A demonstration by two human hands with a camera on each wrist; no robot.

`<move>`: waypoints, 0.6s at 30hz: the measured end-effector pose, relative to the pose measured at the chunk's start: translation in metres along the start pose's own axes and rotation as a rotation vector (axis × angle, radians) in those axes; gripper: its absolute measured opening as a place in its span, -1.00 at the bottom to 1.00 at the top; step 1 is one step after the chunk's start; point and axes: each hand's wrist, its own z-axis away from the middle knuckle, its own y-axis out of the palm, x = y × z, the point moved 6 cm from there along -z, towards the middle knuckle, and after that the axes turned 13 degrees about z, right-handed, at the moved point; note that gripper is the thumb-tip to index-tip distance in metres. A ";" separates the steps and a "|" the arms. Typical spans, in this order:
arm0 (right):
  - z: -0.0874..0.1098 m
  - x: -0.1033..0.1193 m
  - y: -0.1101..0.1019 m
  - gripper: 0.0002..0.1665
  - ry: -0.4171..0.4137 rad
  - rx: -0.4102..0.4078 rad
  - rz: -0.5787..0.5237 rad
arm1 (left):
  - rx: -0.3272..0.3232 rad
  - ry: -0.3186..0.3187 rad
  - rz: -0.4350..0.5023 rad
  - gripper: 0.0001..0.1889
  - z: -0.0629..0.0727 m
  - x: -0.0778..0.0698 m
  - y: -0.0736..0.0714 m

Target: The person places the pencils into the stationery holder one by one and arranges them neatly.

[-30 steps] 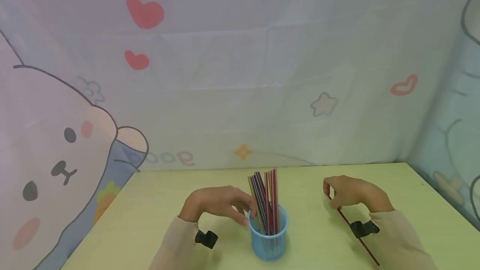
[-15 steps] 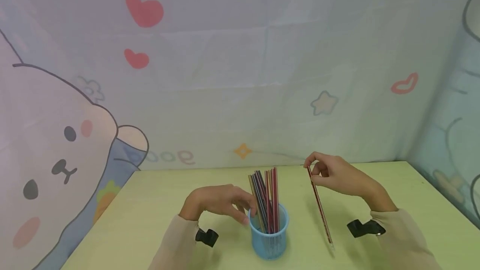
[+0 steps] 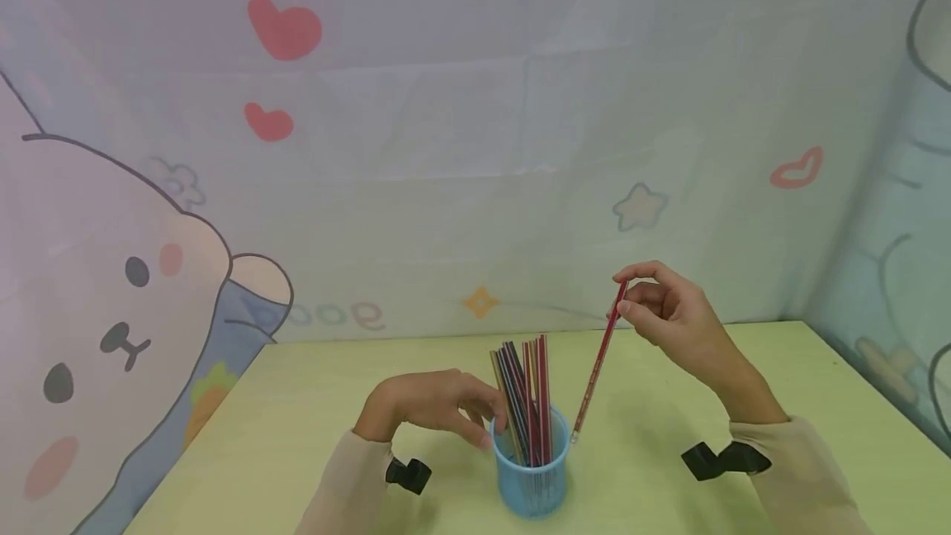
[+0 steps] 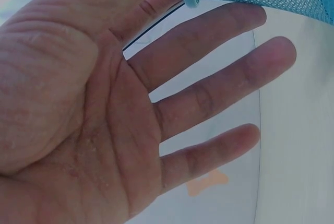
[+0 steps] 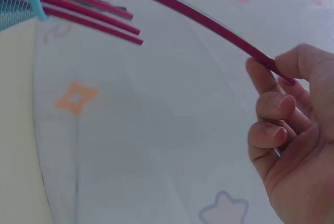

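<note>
In the head view a blue mesh pencil cup (image 3: 532,490) stands upright on the table, holding several red, dark and yellow pencils (image 3: 526,403). My left hand (image 3: 442,403) pinches its left rim, index finger over the edge and thumb outside. The other three fingers stretch out straight below the mesh in the left wrist view. Between thumb and fingertips my right hand (image 3: 669,308) holds a red pencil (image 3: 598,366) by its upper end. This pencil slants down to the left, its pale lower end overlapping the cup's right rim in the head view.
The pale yellow table (image 3: 297,428) runs back to a printed cloth backdrop (image 3: 431,213) with hearts, a star and a bear. Black straps with small camera mounts (image 3: 409,475) sit on both wrists.
My right hand has lifted the red pencil off the right side, up and leftward, swinging its lower end over to the cup. The left hand stays at the rim.
</note>
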 end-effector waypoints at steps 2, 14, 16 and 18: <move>0.000 0.004 0.001 -0.69 -0.026 -0.032 -0.063 | -0.003 -0.005 0.002 -0.82 0.001 0.001 0.001; -0.002 0.002 0.038 -0.68 -0.022 0.012 0.143 | -0.002 0.004 0.020 -0.83 0.004 0.001 0.001; -0.001 0.001 0.048 -0.67 -0.028 0.041 0.175 | 0.002 0.010 0.024 -0.81 0.003 0.001 0.001; -0.001 0.000 0.058 -0.68 -0.034 0.067 0.196 | 0.005 0.018 0.029 -0.79 0.003 0.002 0.001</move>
